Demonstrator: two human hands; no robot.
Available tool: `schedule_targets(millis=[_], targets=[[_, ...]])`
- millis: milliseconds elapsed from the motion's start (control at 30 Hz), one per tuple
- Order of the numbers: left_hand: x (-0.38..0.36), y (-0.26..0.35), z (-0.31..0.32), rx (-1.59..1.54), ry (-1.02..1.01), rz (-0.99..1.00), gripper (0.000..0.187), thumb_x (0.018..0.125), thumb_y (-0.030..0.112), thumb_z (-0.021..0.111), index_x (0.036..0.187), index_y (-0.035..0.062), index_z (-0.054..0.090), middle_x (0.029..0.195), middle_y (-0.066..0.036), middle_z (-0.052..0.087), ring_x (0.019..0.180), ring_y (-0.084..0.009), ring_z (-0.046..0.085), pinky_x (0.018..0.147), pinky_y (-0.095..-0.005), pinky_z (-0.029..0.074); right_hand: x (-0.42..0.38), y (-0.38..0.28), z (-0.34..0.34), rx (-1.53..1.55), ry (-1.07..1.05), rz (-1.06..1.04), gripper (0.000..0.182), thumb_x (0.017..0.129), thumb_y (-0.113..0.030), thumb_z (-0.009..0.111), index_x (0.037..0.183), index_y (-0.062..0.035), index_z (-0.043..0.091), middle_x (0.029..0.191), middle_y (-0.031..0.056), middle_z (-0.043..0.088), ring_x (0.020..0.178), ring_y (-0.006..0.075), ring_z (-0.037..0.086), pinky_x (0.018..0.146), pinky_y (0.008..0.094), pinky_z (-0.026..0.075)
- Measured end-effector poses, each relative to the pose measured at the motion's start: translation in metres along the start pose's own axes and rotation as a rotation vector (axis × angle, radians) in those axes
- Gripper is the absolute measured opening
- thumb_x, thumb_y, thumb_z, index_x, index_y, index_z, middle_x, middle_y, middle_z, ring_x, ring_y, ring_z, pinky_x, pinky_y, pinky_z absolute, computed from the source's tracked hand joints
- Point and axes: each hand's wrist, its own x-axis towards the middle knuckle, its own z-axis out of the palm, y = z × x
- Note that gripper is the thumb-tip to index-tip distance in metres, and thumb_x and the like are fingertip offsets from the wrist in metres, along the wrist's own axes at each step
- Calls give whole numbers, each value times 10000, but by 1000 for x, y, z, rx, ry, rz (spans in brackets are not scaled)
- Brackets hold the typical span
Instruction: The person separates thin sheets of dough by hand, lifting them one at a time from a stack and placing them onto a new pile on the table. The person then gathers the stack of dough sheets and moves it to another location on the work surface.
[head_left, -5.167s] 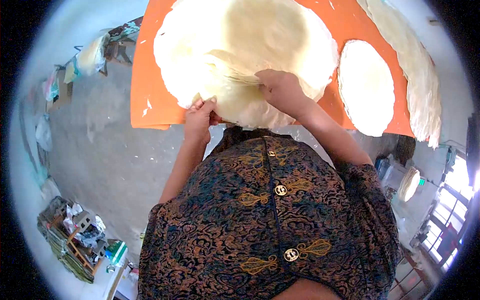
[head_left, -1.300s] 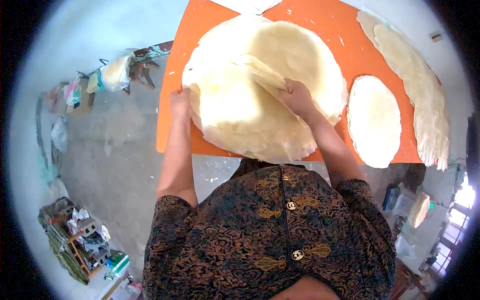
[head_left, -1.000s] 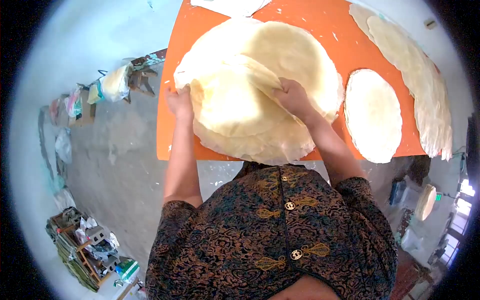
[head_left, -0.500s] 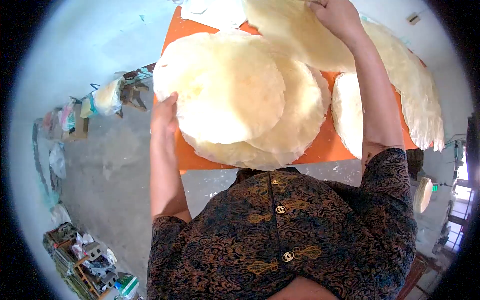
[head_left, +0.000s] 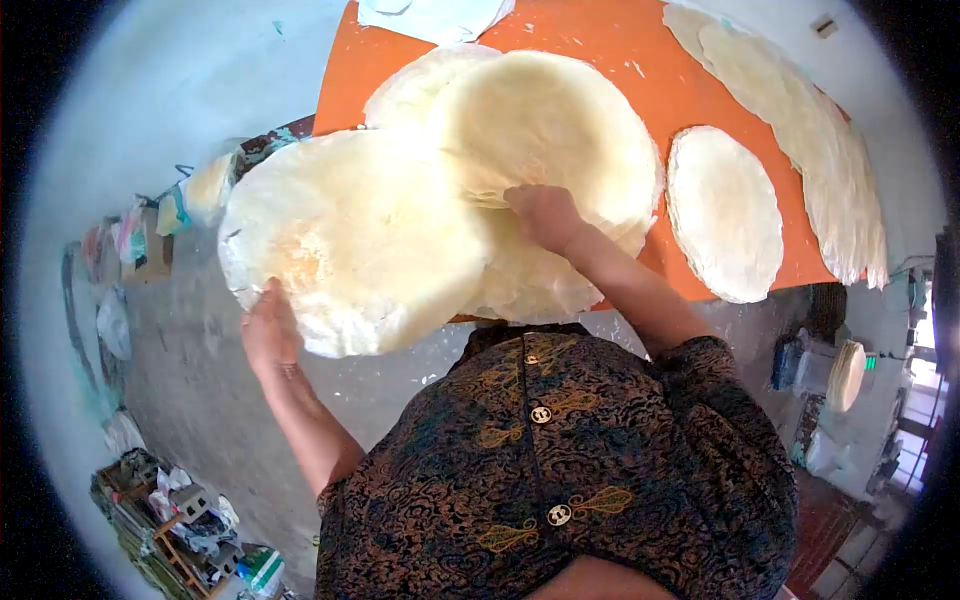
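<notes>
My left hand (head_left: 270,325) grips the near edge of a broad, thin, round flatbread (head_left: 350,240), thumb on top. That flatbread hangs past the left front of the orange table over the floor. My right hand (head_left: 545,215) is closed on the edge of another pale flatbread (head_left: 530,120), which lies across the pile in the middle of the table. Several more sheets overlap beneath both, and their edges show at the front and the back left. How many sheets each hand holds is hidden.
On the orange table (head_left: 640,50), an oval stack of flatbreads (head_left: 725,215) lies right of the pile. Long sheets (head_left: 810,140) drape over the right edge. A white sheet or bag (head_left: 440,15) sits at the back. A crowded shelf (head_left: 180,520) stands on the left floor.
My right hand has come down from the far right with its flatbread, now laid over the pile. My left hand has drawn its flatbread left and toward me, off the table's edge.
</notes>
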Motion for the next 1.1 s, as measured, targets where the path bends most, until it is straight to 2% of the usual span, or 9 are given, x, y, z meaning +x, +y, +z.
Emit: schedule_targets(millis=[133,267,367,500,700,833,900,967,1100], targets=[[20,49,-17,271,54,243,270,778,111,599,964,-84,574,910,-103,585,820,-144,545,691,-254,445,-4,-4,-17,-28,83,-24,83,717,-80,478,783,-81,528,735,99,583,692,297,585,558,399,467],[-15,118,26,507,-66,463,213,817,153,571,918,-25,627,845,-37,608,755,-106,536,667,-236,430,-32,-18,0,-60,111,-117,82,694,-99,491,760,-80,536,715,93,579,658,258,590,523,392,462],[-39,134,88,701,-190,646,232,850,164,528,939,-37,605,797,-36,602,739,-100,522,671,-231,424,-43,-27,28,-132,105,-84,64,688,-114,495,725,-83,537,696,79,574,637,233,589,499,385,455],[-48,128,176,934,-402,907,251,876,167,484,974,-47,570,753,-59,594,693,-107,499,663,-232,419,-44,-12,37,160,319,-138,74,668,-143,512,707,-83,531,674,80,564,615,239,575,482,375,444],[-106,113,346,927,-606,1271,238,863,201,492,932,-6,587,784,-149,616,671,-224,560,645,-307,440,-36,-3,52,206,361,-246,58,627,-149,540,628,-93,527,637,78,557,607,243,566,475,382,434],[-180,52,441,788,-605,1902,159,783,105,507,890,68,617,799,-96,621,754,-235,605,628,-324,459,-36,-4,57,158,338,-250,31,609,-124,553,591,-100,546,628,64,567,615,232,573,486,374,440],[-195,-17,488,569,-892,1893,181,721,76,515,880,91,599,774,-72,612,688,-209,597,570,-322,447,-37,-2,56,148,287,-241,55,605,-126,556,653,-103,572,659,54,578,634,223,577,502,363,446],[-256,-63,498,1109,-711,2136,201,703,89,515,895,98,572,806,-52,602,662,-186,565,543,-311,418,-39,0,50,160,266,-245,88,606,-128,557,686,-104,585,675,50,583,644,221,579,512,358,449],[-292,-197,495,759,-998,2072,258,699,97,519,951,70,563,971,-90,569,843,-233,531,591,-359,412,-61,21,50,270,312,-235,88,617,-134,555,695,-104,583,676,55,582,644,228,578,516,362,449]])
